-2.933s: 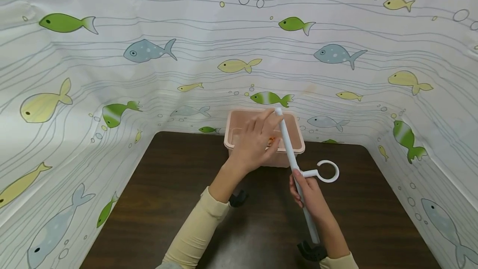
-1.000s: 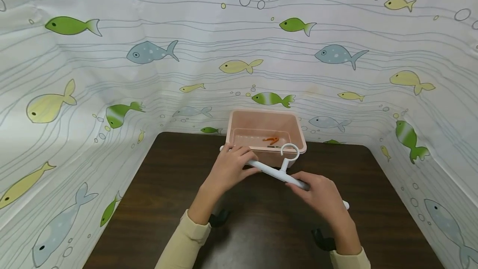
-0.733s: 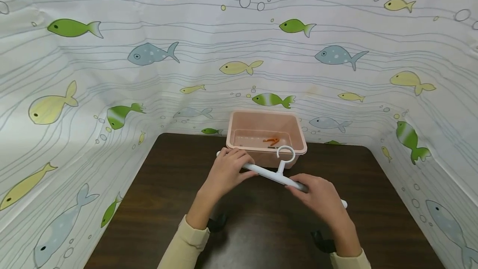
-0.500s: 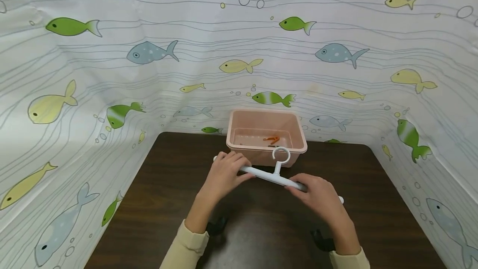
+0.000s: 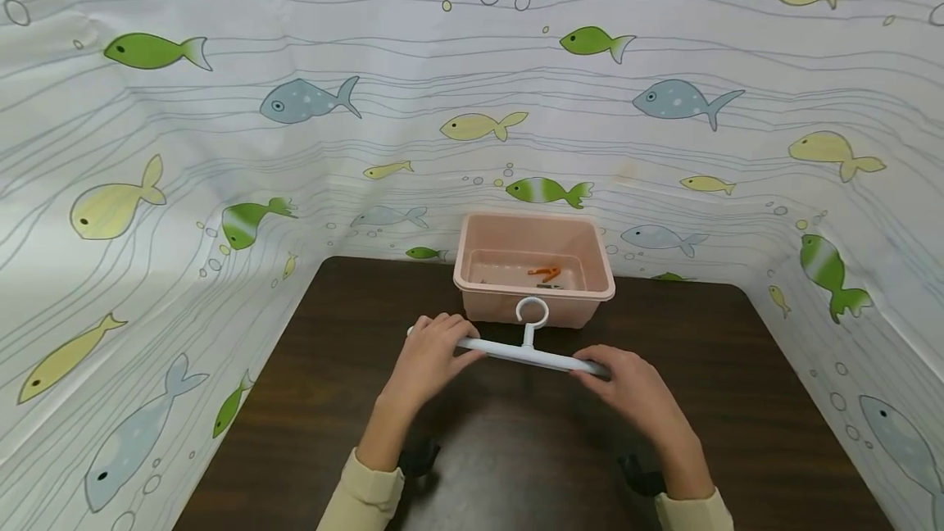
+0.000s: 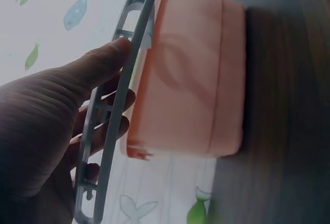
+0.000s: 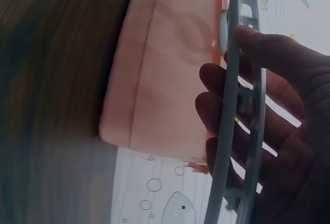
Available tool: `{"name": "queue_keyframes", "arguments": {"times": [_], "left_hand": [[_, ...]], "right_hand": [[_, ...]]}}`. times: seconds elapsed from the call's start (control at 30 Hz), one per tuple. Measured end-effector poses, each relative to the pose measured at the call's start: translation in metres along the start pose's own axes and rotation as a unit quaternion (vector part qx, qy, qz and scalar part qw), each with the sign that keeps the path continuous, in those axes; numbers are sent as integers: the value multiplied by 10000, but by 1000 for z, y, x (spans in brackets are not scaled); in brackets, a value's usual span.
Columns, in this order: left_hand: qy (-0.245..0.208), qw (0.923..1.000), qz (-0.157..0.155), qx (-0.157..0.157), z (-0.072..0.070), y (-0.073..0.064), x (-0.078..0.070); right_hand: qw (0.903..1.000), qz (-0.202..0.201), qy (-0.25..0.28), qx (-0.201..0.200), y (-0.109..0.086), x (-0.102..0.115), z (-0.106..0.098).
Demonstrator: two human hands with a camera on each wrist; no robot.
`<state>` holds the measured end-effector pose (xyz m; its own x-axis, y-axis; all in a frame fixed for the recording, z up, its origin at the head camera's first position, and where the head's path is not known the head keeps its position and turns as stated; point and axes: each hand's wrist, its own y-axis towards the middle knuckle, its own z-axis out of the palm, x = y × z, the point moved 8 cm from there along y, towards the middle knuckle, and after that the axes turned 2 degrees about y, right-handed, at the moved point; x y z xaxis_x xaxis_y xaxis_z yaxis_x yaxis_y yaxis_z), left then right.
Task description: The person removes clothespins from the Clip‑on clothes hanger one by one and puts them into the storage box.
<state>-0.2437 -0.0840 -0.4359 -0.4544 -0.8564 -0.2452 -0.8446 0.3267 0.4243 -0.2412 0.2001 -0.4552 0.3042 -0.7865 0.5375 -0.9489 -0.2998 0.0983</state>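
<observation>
A white plastic clothes hanger (image 5: 509,351) is held above the table in front of the bin, nearly level, its hook pointing up. My left hand (image 5: 433,360) grips its left arm with the thumb below and fingers over the top. On the other side my right hand (image 5: 627,388) holds the right arm the same way. Both wrist views show the hanger's hollow, ribbed underside, with the left thumb (image 6: 108,59) and right thumb (image 7: 268,48) pressed to its edge and fingers curled behind it.
Beyond the hanger a pink plastic bin (image 5: 534,306) stands on the dark wooden table (image 5: 324,400) against the back wall. Inside lie an orange clip-like piece (image 5: 547,273) and a small dark item (image 5: 549,286). Fish-patterned white sheeting (image 5: 413,72) encloses the table's back and sides.
The hanger has turned from steeply slanted in my right hand to nearly level between both hands. My left hand came down from over the bin onto its left arm. Lately it has levelled further.
</observation>
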Motion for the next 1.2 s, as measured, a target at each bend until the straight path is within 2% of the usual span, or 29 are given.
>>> {"name": "queue_keyframes", "arguments": {"times": [0.13,0.27,0.5,0.7,0.83,1.2], "left_hand": [[-158,9996,-101,201,8,0,7],[-201,9986,-78,480,21,-2,14],[-116,9951,-185,964,40,-10,25],[-105,9932,-268,1131,49,-14,35],[62,9917,-336,1240,53,-14,42],[223,9895,-506,1333,60,-23,60]], "right_hand": [[9998,88,-15,157,6,-11,6],[9991,180,-50,376,11,-24,15],[9982,178,-112,564,16,-32,27],[9972,203,-102,715,19,-36,38],[9963,301,-45,803,20,-41,43],[9942,522,-45,936,24,-60,47]]}}
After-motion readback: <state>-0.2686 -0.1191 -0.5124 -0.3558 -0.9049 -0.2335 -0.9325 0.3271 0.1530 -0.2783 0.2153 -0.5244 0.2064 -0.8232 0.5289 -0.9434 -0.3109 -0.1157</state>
